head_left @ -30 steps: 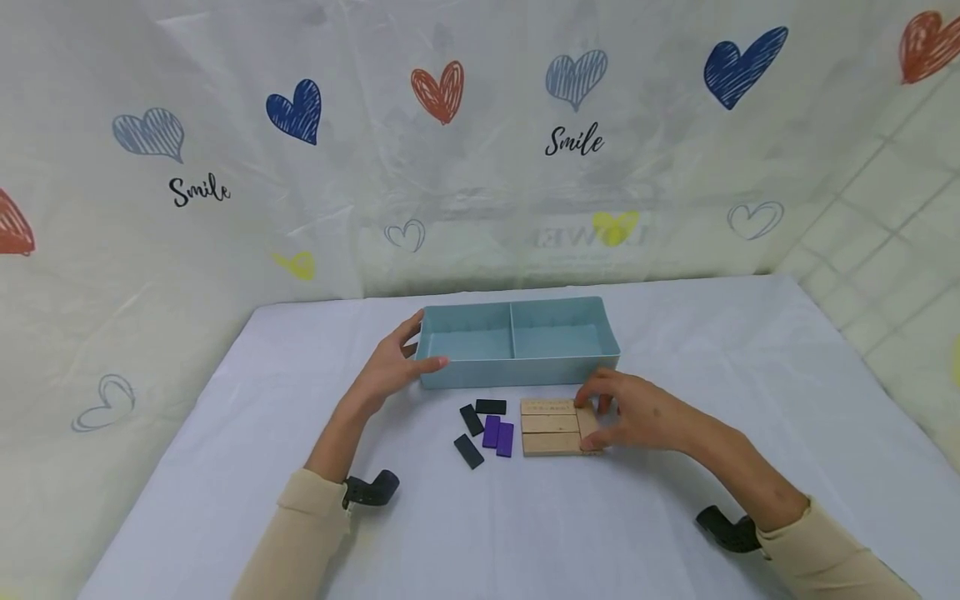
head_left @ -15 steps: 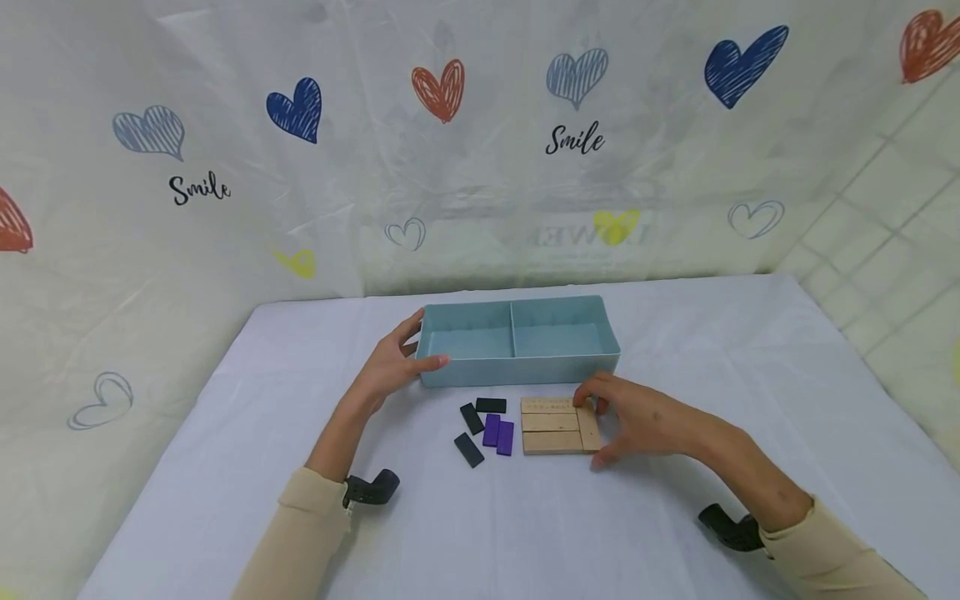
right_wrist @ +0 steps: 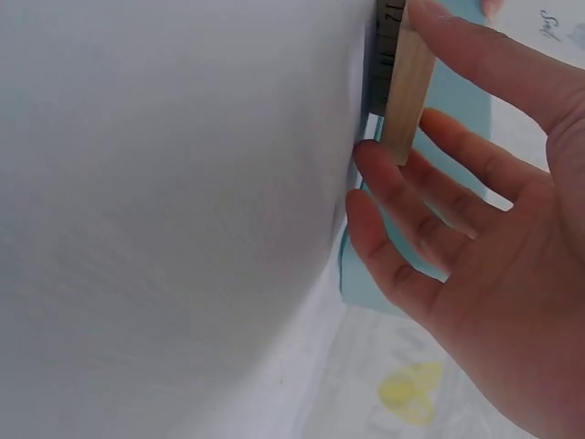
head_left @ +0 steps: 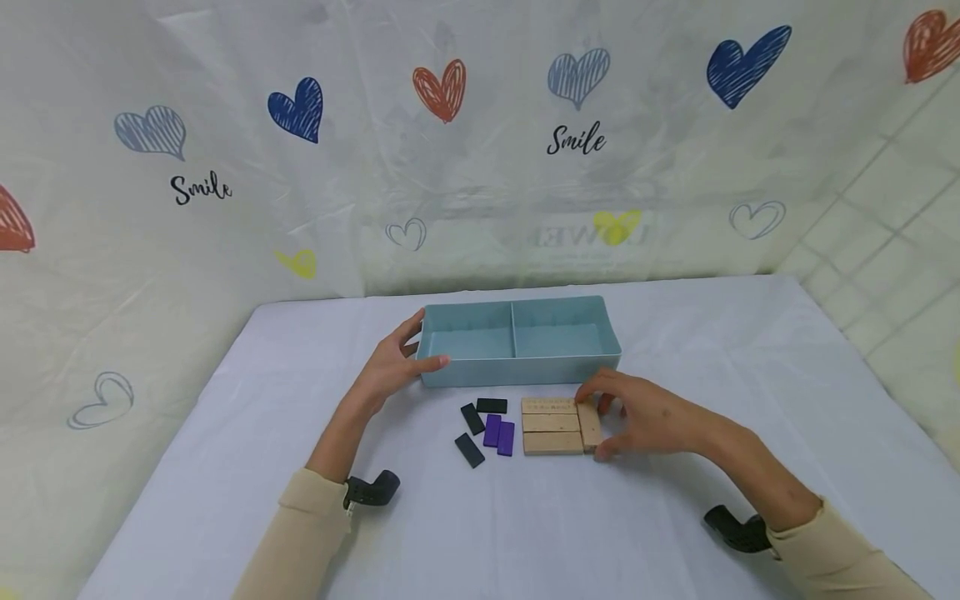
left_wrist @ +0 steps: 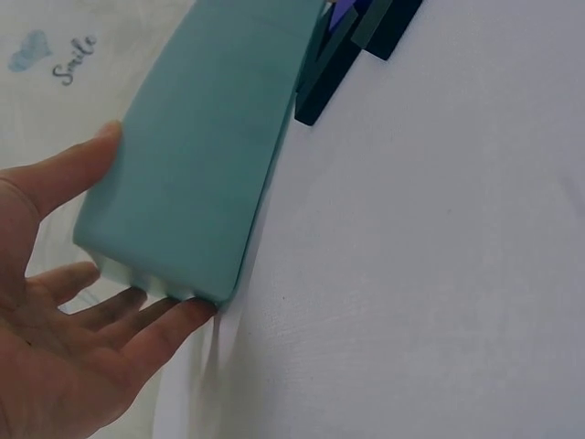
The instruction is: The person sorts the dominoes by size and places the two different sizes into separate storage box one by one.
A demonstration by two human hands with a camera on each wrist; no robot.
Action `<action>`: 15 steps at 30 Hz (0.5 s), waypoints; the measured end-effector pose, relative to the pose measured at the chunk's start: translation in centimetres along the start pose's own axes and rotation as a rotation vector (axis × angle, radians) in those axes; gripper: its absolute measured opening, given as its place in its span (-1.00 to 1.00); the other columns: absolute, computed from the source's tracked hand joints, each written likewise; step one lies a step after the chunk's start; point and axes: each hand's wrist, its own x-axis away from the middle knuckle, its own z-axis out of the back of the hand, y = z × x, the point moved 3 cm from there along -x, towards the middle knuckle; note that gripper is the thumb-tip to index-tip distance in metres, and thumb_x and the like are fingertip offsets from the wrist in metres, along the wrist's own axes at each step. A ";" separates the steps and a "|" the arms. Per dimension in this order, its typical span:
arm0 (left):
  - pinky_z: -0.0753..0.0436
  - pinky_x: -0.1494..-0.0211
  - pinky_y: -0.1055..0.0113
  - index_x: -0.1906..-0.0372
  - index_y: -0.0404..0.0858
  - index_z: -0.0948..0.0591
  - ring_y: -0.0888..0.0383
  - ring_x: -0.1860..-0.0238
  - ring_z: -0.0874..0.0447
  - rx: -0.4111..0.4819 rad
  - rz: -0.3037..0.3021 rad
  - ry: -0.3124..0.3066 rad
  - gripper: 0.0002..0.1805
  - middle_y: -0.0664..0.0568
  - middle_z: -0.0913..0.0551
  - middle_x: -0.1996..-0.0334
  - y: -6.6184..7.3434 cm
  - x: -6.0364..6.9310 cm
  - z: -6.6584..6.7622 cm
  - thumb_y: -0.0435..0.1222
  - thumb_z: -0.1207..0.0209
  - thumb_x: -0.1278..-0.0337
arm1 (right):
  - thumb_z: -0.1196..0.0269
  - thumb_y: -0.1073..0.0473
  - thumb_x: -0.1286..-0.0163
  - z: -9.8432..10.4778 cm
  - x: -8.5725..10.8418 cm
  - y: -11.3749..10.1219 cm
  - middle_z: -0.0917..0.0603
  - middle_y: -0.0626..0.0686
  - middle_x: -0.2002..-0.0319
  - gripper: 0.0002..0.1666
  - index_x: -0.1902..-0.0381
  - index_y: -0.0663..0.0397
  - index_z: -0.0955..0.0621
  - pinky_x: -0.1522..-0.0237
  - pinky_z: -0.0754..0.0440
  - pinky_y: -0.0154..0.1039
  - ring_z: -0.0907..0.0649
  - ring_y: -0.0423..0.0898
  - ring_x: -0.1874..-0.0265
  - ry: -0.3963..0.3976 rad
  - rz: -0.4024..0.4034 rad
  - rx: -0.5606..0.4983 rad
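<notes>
A light blue two-compartment box (head_left: pixel 517 372) stands behind the small blocks. My left hand (head_left: pixel 386 367) grips its left end, thumb at the front rim; the left wrist view shows that hand (left_wrist: pixel 78 343) with fingers under the box's end (left_wrist: pixel 201 155). My right hand (head_left: pixel 656 414) spans the crosswise wooden block (head_left: pixel 589 425), index finger at its far end and thumb at its near end. In the right wrist view, the right hand (right_wrist: pixel 498 238) has its thumb and fingers at this block (right_wrist: pixel 410 96). Three lengthwise wooden blocks (head_left: pixel 551 423) lie against its left side.
Black blocks (head_left: pixel 469 451) and two purple blocks (head_left: pixel 506 438) lie left of the wooden ones, in front of the box. A white cloth (head_left: pixel 450 533) covers the table, with a heart-patterned sheet (head_left: pixel 480 167) behind it.
My right thumb has moved off the crosswise block's face to its near end, and the wrist has shifted slightly right. My left hand and the box have stayed put.
</notes>
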 end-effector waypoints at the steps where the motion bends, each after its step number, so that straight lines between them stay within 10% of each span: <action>1: -0.39 -0.58 -0.13 -0.69 0.17 -0.01 -0.14 -0.67 -0.16 -0.001 0.001 0.000 0.16 0.06 -0.06 -0.71 0.0 0.0 0.0 -0.04 -0.50 -0.13 | -0.67 0.03 -0.03 0.1 0.0 0.0 -0.62 -0.14 0.00 -0.26 -0.16 -0.12 -0.58 0.01 -0.68 -0.19 -0.62 -0.10 0.01 0.004 0.003 -0.008; 15: -0.39 -0.57 -0.15 -0.69 0.20 -0.01 -0.13 -0.67 -0.17 -0.013 0.006 0.010 0.15 0.11 -0.06 -0.71 0.0 0.1 -0.1 -0.04 -0.50 -0.13 | -0.62 0.13 -0.11 0.5 -0.1 -0.4 -0.62 -0.05 -0.17 -0.27 -0.24 0.08 -0.60 -0.10 -0.76 -0.07 -0.65 -0.10 -0.10 0.121 0.106 -0.072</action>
